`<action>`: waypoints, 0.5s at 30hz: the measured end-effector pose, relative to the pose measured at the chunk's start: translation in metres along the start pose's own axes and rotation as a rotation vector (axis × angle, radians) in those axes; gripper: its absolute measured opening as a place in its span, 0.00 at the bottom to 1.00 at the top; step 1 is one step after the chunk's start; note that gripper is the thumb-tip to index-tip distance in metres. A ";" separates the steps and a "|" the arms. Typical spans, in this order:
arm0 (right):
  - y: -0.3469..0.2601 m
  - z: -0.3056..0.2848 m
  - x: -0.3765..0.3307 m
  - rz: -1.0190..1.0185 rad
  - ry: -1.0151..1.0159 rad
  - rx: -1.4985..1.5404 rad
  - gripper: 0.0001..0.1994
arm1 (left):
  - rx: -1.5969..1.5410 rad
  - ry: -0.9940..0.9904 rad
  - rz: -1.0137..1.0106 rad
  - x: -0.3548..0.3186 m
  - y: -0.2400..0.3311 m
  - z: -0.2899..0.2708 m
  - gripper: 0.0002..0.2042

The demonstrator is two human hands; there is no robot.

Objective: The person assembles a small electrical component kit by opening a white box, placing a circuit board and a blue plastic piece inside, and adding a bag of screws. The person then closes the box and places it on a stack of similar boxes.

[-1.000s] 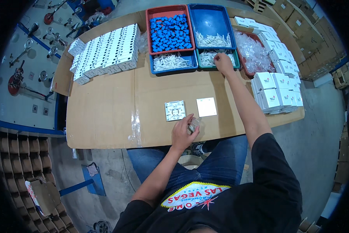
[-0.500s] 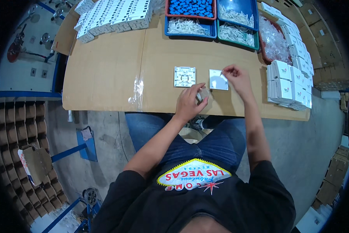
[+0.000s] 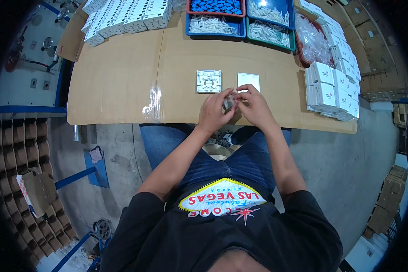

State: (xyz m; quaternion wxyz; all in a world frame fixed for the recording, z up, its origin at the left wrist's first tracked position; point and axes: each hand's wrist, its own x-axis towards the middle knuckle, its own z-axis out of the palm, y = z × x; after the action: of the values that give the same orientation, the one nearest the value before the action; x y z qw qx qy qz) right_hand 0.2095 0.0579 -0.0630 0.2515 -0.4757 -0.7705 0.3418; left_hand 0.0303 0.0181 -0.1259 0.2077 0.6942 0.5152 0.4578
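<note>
Near the desk's (image 3: 122,81) front edge, left hand (image 3: 214,110) and right hand (image 3: 254,105) pinch one small pale plastic part (image 3: 229,102) between closed fingertips; it looks light, stiff and slippery, best gripped by its edges.

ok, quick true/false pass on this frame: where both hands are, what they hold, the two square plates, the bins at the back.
1. Both hands meet over the near edge of the cardboard-covered table. True: the left hand and right hand come together there.
2. The right hand is reaching into a bin. False: it is at the small part held between the hands.
3. Two square white plates lie just beyond the hands. True: a ribbed plate and a plain plate, side by side.
4. The blue pieces sit in a green tray. False: they are in a red tray.
5. The white boxes on the right are scattered on the floor. False: they are stacked on the table.
</note>
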 end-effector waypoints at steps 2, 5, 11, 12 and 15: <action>-0.002 0.000 -0.001 -0.001 -0.001 0.000 0.09 | 0.010 0.004 -0.006 -0.001 0.001 0.000 0.30; -0.005 0.000 -0.001 0.007 -0.023 -0.029 0.13 | -0.004 0.029 0.013 0.000 0.000 0.000 0.29; 0.005 0.016 -0.001 -0.030 -0.076 -0.010 0.23 | -0.021 0.016 -0.004 -0.002 0.000 -0.001 0.32; 0.008 0.019 -0.001 -0.035 -0.086 -0.005 0.23 | -0.024 0.013 -0.003 -0.002 -0.001 0.000 0.33; 0.008 0.022 0.000 -0.004 -0.115 0.066 0.23 | -0.029 0.010 -0.016 -0.003 -0.004 0.001 0.34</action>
State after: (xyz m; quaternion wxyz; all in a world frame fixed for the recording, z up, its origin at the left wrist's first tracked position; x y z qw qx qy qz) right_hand 0.1979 0.0538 -0.0830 0.2229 -0.4453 -0.7728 0.3935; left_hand 0.0288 0.0174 -0.1306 0.2188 0.6846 0.5151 0.4670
